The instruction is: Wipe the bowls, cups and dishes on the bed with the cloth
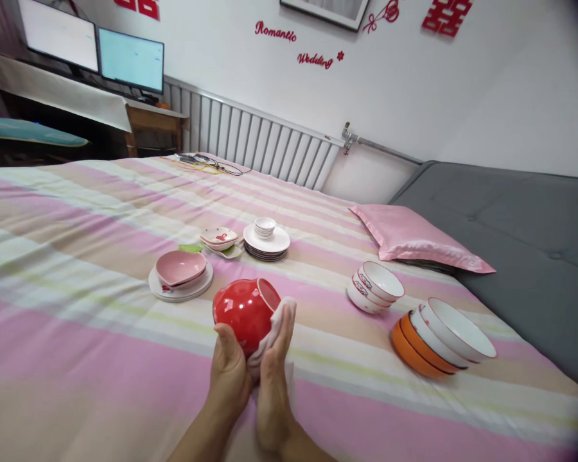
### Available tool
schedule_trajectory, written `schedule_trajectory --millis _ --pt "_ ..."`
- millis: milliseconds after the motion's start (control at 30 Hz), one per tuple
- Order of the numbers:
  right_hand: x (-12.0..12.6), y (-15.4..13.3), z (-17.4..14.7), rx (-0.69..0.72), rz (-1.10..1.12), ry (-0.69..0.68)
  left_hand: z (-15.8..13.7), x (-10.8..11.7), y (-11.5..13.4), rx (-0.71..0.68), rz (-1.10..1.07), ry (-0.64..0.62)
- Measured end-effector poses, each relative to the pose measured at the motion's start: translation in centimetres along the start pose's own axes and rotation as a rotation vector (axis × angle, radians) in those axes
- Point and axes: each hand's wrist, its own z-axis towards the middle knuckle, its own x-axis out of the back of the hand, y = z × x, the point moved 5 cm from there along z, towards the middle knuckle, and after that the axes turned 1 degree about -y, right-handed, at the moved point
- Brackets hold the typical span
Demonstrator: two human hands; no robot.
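One wide bed, covered by a striped spread (pixel 77 398), takes up most of the view, with a grey headboard (pixel 520 224) along the right and a pink pillow (pixel 409 237) against it. On the right side stands a stack of large bowls (pixel 462 327), white ones over orange; near it is a lower stack of patterned bowls (pixel 378 285). Across the bed, white plates (pixel 282 239) carry a pile of tiny dishes (pixel 264 226), and a pink dish (pixel 180 266) sits on other plates to the left.

In the middle, over the spread and in front of these stacks, a glossy red bowl (pixel 243 311) is held tipped, its base facing up and to the right. The left hand (pixel 228 369) grips it from below, thumb against the near side; its other fingers are mostly hidden, so I cannot tell how far they curl. The right hand (pixel 275 385) has its fingers nearly straight and close together, pressing a pale cloth (pixel 270 337) to the bowl's right side.

The likeliest trouble is a slip: smooth glaze, slack cloth and one thumb in sight as a brace could let the bowl twist free. Soft bedding would cushion it, but rolling into the plates could chip something.
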Motion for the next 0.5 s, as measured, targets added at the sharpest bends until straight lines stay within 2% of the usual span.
schedule_trajectory --millis 100,233,300,367,500 --pt "-0.1 -1.3 -0.8 0.218 -0.243 0.015 -0.5 0.1 0.4 -0.080 0.290 -0.090" --pt "1.1 -3.4 0.0 0.397 -0.526 0.084 -1.0 -0.9 0.6 -0.299 0.616 -0.335" --pt "2.2 -4.2 1.0 0.414 -0.615 0.105 -1.4 -1.6 0.2 -0.386 0.725 -0.453" --pt "3.6 -4.6 2.2 0.362 -0.634 0.084 -1.9 -2.4 -0.3 -0.430 0.802 -0.555" --pt "5.6 -5.2 3.6 0.272 -0.524 0.051 -2.5 -3.4 -1.4 -0.391 0.817 -0.733"
